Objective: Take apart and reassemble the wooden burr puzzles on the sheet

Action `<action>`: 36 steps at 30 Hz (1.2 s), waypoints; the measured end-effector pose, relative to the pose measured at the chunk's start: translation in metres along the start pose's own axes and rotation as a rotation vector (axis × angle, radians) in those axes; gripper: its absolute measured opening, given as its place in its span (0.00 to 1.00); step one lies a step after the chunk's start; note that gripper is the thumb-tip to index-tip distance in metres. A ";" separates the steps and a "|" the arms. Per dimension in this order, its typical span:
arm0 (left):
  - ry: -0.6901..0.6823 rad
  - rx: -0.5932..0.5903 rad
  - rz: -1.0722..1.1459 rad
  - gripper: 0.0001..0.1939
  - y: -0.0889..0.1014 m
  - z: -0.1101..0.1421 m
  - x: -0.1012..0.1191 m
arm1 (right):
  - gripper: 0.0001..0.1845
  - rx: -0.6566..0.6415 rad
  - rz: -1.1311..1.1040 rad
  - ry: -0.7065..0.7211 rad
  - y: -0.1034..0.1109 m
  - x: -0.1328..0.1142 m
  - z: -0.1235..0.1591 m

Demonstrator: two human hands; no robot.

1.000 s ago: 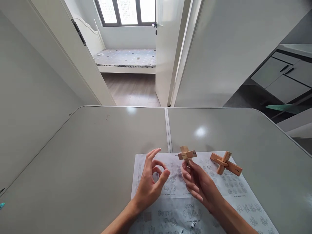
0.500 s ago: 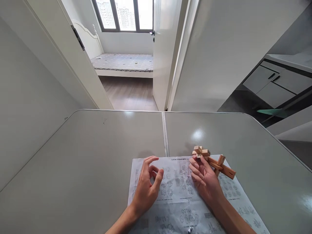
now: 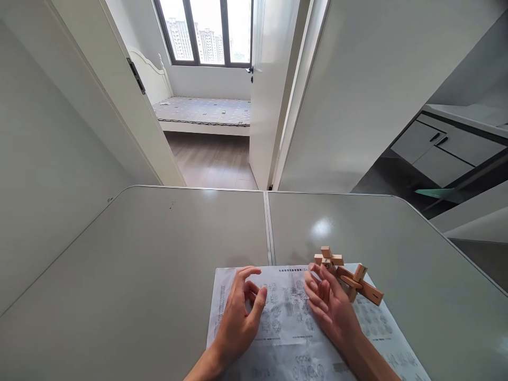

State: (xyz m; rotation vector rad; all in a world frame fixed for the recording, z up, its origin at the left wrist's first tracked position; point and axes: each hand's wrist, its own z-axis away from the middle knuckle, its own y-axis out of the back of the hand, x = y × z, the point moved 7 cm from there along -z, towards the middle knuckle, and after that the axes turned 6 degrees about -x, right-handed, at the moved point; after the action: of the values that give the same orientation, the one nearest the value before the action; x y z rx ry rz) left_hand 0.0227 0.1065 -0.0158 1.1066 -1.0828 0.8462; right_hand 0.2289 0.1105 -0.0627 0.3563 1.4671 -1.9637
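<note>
Your left hand (image 3: 241, 312) curls over printed diagram sheet (image 3: 283, 354), thumb and fingers parted, pinching nothing. Your right hand (image 3: 334, 308) loosely spread, fingertips beside pale wooden-block cross (image 3: 326, 262); cannot tell if touching. Pale cross sits near sheet's top edge beside darker wooden cross (image 3: 359, 284), probably keeping central diagrams readable.

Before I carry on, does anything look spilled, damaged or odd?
Small dark marks stand out on the plain table, near its far-left corner. The printed sheet is creased. No spill shows, nor damage to the wooden pieces.
</note>
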 end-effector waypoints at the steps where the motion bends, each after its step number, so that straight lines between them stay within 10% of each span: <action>1: -0.003 -0.001 -0.012 0.18 0.000 0.000 0.001 | 0.21 -0.023 0.048 -0.014 -0.004 0.003 0.001; 13: -0.073 -0.038 -0.128 0.11 -0.003 0.000 0.005 | 0.18 -0.293 0.348 -0.010 -0.021 0.024 0.005; 36: -0.070 -0.055 -0.197 0.08 -0.004 -0.001 0.011 | 0.14 -0.321 0.332 -0.020 -0.018 0.026 0.002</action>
State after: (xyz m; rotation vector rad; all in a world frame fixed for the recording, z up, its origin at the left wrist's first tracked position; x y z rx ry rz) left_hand 0.0299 0.1063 -0.0067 1.1822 -1.0300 0.6229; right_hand 0.1982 0.1031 -0.0628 0.4050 1.5662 -1.4427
